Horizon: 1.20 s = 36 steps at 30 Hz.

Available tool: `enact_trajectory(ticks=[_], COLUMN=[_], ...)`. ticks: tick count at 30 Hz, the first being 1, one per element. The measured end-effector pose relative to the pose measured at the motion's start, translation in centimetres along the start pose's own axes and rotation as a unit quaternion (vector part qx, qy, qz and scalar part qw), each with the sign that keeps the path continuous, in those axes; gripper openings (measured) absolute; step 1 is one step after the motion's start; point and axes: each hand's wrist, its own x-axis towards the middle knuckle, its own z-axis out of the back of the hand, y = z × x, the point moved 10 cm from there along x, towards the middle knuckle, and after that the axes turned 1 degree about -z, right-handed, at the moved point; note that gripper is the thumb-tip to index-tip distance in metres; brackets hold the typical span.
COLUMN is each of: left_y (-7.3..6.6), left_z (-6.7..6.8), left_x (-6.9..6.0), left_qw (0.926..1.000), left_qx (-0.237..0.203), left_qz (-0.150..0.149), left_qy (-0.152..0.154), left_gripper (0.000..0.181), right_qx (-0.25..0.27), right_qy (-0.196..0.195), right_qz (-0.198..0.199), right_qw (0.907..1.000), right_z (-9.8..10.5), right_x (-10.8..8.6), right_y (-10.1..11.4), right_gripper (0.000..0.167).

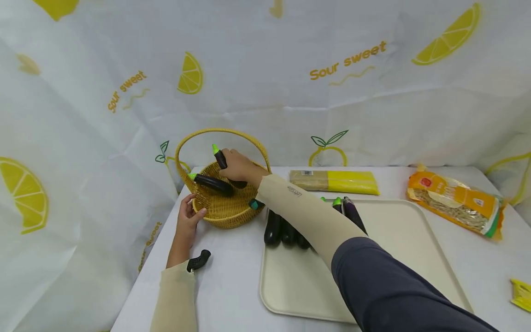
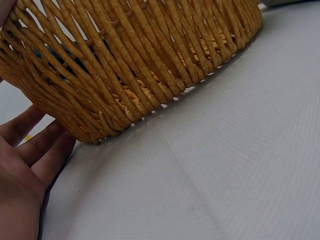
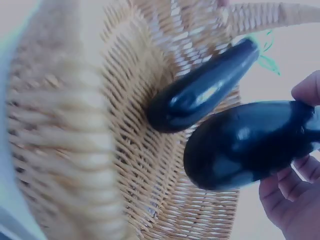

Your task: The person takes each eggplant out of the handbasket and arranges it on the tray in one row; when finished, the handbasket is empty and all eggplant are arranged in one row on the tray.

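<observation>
Over the wicker basket, my right hand grips a dark eggplant with a green stem end. Its rounded bottom points into the basket. Another eggplant leans inside, its green stem end at the left rim. My left hand holds the basket's left side, thumb near the rim; in the left wrist view its fingers lie against the outer weave. Several more eggplants lie on a beige tray, partly hidden by my right forearm.
Behind the tray lies a flat yellow-and-tan packet. An orange bag with a see-through window rests at the right, and a small yellow packet near the right edge. The basket's tall arched handle rises above its rim.
</observation>
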Motion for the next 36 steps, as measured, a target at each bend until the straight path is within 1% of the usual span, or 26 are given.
enact_trajectory(ticks=[4,7,9,12,15,19,24,29,31,33,36], left_y=[-0.1,0.0,0.1,0.2,0.3,0.1,-0.2,-0.6,-1.1,-1.1,-1.0], left_z=[-0.1,-0.1,0.1,0.4,0.4,0.1,-0.3,-0.4,-0.6,-0.7,-0.7], left_x=[-0.1,0.0,0.1,0.1,0.1,0.0,0.1,0.1,-0.2,-0.5,-0.7], left_qw=[1.0,1.0,1.0,0.9998,0.9998,0.9999,0.9998,0.9997,0.9997,0.9997,0.9999], left_qx=[-0.002,-0.001,-0.004,-0.016,-0.019,-0.017,-0.021,-0.023,-0.023,-0.022,-0.012], left_qz=[0.003,-0.001,-0.005,-0.007,-0.004,-0.003,-0.003,-0.001,0.006,0.011,0.004], left_qy=[0.0,0.001,-0.002,-0.004,-0.005,0.0,0.005,0.004,0.004,0.004,0.006], left_gripper=[0.061,0.06,0.059,0.06,0.059,0.06,0.061,0.063,0.063,0.063,0.063], right_qx=[0.041,0.071,0.098,0.136,0.156,0.174,0.202,0.215,0.222,0.232,0.244], right_qy=[-0.002,-0.007,-0.013,-0.032,-0.05,-0.071,-0.106,-0.144,-0.151,-0.155,-0.163], right_qz=[0.019,0.029,0.039,0.069,0.099,0.104,0.094,0.069,0.053,0.038,0.014], right_qw=[0.999,0.997,0.9944,0.9878,0.9815,0.9766,0.9692,0.9636,0.9617,0.9597,0.9559], right_z=[0.8,1.5,2.0,3.2,4.3,5.5,6.9,8.4,8.7,9.0,9.4], right_x=[-2.4,-4.3,-5.4,-7.4,-9.1,-11.4,-14.5,-17.4,-18.4,-19.5,-21.2], right_y=[0.6,0.8,1.1,2.0,2.8,2.6,0.5,-3.1,-4.7,-6.3,-8.8], right_gripper=[0.084,0.089,0.086,0.08,0.075,0.071,0.064,0.059,0.059,0.061,0.063])
